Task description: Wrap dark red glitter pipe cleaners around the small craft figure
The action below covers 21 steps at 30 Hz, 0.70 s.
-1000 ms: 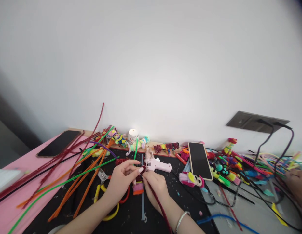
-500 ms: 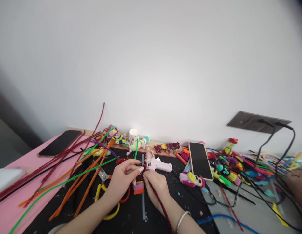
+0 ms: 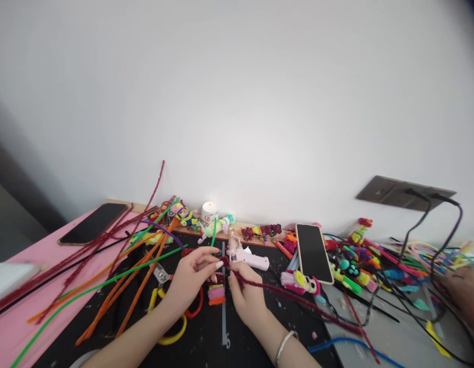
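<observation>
Finger and thumb of my left hand (image 3: 191, 278) are closed on a small wound end of a dark red pipe cleaner (image 3: 298, 298). My right hand (image 3: 246, 294) pinches the same pipe cleaner close by, and its long tail runs out to the right over the wrist. Just below the fingertips lies a striped pipe-cleaner piece (image 3: 216, 295) in pink, orange and dark red, its upper part partly hidden by my left hand. Right behind my hands rests a pale pink glue gun (image 3: 250, 258). A translucent glue stick (image 3: 223, 322) lies on the black mat between my forearms.
Scissors (image 3: 160, 274) and yellow-handled tool grips (image 3: 173, 340) lie by my left forearm. Orange pipe cleaners (image 3: 125, 286) spread left. A phone (image 3: 314, 254) and pipe-cleaner doll (image 3: 300, 281) lie right. Another person's hand (image 3: 465, 289) is at the far right, beside cables (image 3: 438, 245).
The pipe cleaner's tail has swung from hanging down along my right forearm to stretching out rightward. My right hand has turned slightly, while my left hand stays nearly in place.
</observation>
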{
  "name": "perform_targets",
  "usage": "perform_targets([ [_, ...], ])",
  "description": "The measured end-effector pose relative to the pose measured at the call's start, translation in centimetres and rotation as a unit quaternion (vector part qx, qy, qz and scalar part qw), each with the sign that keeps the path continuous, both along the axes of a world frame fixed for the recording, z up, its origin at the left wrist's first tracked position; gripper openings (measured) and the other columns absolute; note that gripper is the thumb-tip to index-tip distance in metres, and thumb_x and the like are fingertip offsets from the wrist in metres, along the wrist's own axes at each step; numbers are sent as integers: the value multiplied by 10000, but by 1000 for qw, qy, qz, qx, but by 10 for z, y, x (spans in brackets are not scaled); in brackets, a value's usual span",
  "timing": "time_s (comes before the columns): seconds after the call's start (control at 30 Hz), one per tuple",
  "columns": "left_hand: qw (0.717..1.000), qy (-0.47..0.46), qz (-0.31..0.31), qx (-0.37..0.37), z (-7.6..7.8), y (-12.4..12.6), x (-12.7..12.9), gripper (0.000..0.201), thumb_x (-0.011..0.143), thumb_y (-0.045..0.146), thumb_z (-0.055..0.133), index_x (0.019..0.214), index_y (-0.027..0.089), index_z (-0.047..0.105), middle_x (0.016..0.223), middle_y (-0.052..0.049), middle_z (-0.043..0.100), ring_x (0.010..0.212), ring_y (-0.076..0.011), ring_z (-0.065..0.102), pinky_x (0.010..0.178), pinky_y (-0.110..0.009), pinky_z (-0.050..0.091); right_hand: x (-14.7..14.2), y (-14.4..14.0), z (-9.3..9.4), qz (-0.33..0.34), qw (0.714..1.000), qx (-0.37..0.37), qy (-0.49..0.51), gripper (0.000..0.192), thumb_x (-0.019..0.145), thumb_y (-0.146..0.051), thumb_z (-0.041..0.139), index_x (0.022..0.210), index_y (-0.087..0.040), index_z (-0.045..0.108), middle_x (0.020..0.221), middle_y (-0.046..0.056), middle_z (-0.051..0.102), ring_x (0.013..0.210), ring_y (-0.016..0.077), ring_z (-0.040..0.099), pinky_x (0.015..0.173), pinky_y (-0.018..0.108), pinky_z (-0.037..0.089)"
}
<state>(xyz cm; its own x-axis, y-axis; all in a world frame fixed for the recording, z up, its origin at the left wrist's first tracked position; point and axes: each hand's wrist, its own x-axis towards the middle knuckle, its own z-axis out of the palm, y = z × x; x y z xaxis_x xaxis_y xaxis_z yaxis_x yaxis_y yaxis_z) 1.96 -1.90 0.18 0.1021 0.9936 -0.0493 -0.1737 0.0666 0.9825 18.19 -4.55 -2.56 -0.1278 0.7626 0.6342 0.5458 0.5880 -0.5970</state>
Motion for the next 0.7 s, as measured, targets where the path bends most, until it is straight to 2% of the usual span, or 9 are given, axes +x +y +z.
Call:
perform_targets([
  [0.17,999,-10,-35,6,-3,0,-1,324,692,278,789,969,158,672,703,12,703,497,-126,623,525,-255,516,-1,1,-3,-9,999,-32,27,207,965,-170,417,841,-199,580,686,13,611,585,174,580,559,267,456],
  [0.37,999,-2,-45,20,-6,0,-1,306,712,272,773,978,162,671,737,12,693,498,-119,624,523,-254,516,-1,1,-3,-15,998,-36,40,217,981,-187,411,853,-198,585,678,9,607,584,177,572,557,271,446],
  [0.7,999,16,-32,12,1,2,-3,360,692,342,780,988,164,678,920,-84,769,531,-147,659,557,-290,551,-1,3,-1,-23,998,-25,53,212,985,-192,422,833,-213,568,665,3,603,575,181,571,547,276,447],
])
